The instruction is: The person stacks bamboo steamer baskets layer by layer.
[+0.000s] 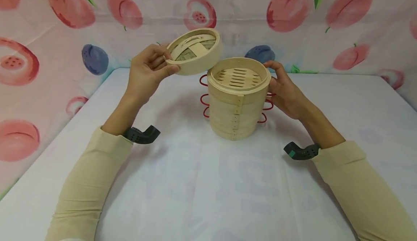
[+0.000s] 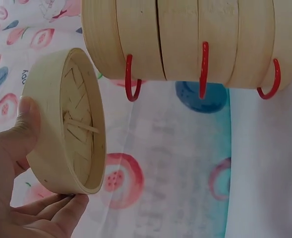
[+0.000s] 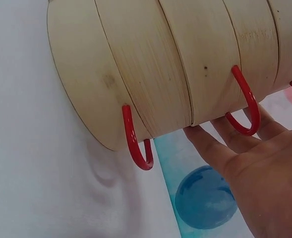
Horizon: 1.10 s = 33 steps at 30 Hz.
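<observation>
My left hand [image 1: 144, 71] grips a round bamboo steamer lid [image 1: 198, 65] by its left edge, thumb on the near side. The lid, with a woven top and a strap handle, is tilted and raised left of the bamboo steamer [image 1: 239, 107]. In the left wrist view a gap shows between lid [image 2: 46, 124] and steamer [image 2: 180, 39]. The steamer stands upright in stacked tiers, its uncovered top tier showing a slatted base [image 1: 239, 78]. Against its right side rests my right hand [image 1: 288, 92], fingers [image 3: 212, 148] reaching behind it, partly hidden.
Red loops [image 1: 204, 100] stick out from both sides of the steamer. A white cloth [image 1: 195, 186] covers the table, and a fruit-print cloth [image 1: 234, 20] hangs behind. Dark curved devices [image 1: 143, 135] are worn on both wrists.
</observation>
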Tool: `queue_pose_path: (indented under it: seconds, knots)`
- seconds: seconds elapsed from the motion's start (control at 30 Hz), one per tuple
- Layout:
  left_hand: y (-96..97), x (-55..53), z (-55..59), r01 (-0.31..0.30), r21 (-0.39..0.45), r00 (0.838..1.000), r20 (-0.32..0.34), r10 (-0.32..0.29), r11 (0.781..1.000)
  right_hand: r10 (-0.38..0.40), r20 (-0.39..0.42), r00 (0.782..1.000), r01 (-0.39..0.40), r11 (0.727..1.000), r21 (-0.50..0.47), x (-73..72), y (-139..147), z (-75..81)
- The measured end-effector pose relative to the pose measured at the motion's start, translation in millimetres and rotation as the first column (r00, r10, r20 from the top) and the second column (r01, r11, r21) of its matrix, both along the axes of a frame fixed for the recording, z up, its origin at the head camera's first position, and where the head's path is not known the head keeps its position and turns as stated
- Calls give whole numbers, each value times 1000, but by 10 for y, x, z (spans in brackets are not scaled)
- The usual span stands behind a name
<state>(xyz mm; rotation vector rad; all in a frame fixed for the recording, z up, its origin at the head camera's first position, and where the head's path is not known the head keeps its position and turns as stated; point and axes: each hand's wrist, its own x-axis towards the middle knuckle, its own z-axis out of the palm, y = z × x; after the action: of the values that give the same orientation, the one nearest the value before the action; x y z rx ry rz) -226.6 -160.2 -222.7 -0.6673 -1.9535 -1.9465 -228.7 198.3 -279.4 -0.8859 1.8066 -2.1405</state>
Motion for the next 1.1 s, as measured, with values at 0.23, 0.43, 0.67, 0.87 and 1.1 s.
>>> queue_pose_path:
  seconds: [0.23, 0.43, 0.67, 0.87, 1.1]
  knots:
    - [91, 0, 31, 15, -21, 1000, -9, -15, 1000, 2, -5, 1000, -2, 1000, 2, 0, -2, -6]
    - [131, -21, 82, 51, -9, 998, 38, -51, 999, -1, -4, 1000, 1, 1000, 12, 2, -2, 2]
    - [251, -28, 155, 125, -29, 989, 85, -122, 992, 2, -4, 1000, -2, 1000, 6, 4, 4, 7]
    - [328, -35, 139, 160, -47, 985, 78, -156, 986, 3, -4, 1000, -3, 1000, 11, 0, -4, 13]
    - [374, -34, 140, 148, -82, 988, 57, -144, 986, 2, -8, 1000, -2, 1000, 5, -4, 14, 5]
